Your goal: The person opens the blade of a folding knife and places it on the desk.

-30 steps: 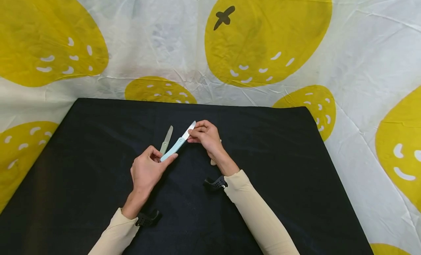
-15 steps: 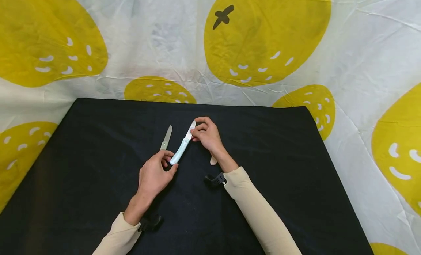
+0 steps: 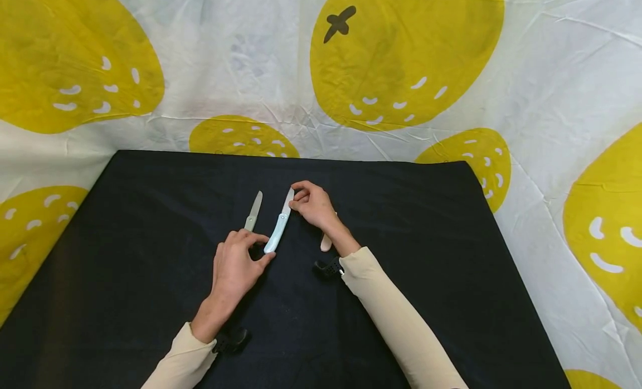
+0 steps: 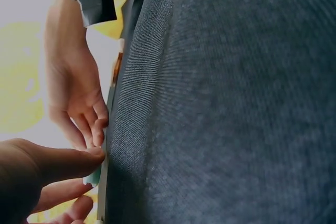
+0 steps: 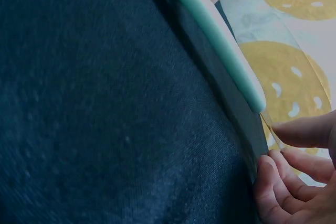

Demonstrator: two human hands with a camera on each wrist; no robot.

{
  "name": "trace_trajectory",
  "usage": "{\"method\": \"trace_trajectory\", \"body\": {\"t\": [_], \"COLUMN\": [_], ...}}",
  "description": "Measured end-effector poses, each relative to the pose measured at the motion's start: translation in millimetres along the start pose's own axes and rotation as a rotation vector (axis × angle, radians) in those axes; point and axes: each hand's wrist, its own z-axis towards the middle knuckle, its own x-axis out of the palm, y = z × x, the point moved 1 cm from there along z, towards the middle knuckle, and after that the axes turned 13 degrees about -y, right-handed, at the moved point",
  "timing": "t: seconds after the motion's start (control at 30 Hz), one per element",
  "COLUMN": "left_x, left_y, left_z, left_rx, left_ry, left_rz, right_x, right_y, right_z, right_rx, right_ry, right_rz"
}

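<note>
A folding knife with a light blue handle [image 3: 277, 233] and its blade out lies between my two hands, at or just above the black cloth. My left hand [image 3: 238, 263] holds the handle's near end between thumb and forefinger. At the other end, my right hand [image 3: 312, 204] pinches the blade by its tip; the right wrist view shows thumb and fingers on the thin blade [image 5: 272, 129]. A second folding knife [image 3: 254, 210], grey-green and unfolded, lies to the left, its near end hidden behind my left hand. Beneath my right wrist, a pale beige handle [image 3: 326, 243] is partly covered.
Black cloth [image 3: 426, 255] covers the table. Behind it hangs a white sheet [image 3: 261, 54] printed with large yellow fruit shapes. A black strap [image 3: 328, 267] sits at my right wrist and another strap [image 3: 232, 341] at my left.
The light blue knife has turned more upright, its handle end shifting right and toward me with my left hand. It now lies nearly parallel to the grey-green knife. My right hand moved slightly left.
</note>
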Motion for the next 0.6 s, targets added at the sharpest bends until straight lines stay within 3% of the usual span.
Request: {"method": "trace_trajectory", "body": {"t": [0.23, 0.6], "left_x": [0.0, -0.7], "left_y": [0.0, 1.1], "left_z": [2.5, 3.0], "left_rx": [0.015, 0.023], "left_ry": [0.026, 0.059], "left_rz": [0.035, 0.059], "right_x": [0.5, -0.2], "right_y": [-0.9, -0.8], "right_z": [4.9, 8.0], "right_rx": [-0.005, 0.014], "right_ry": [0.043, 0.087], "right_rz": [-0.094, -0.083]}}
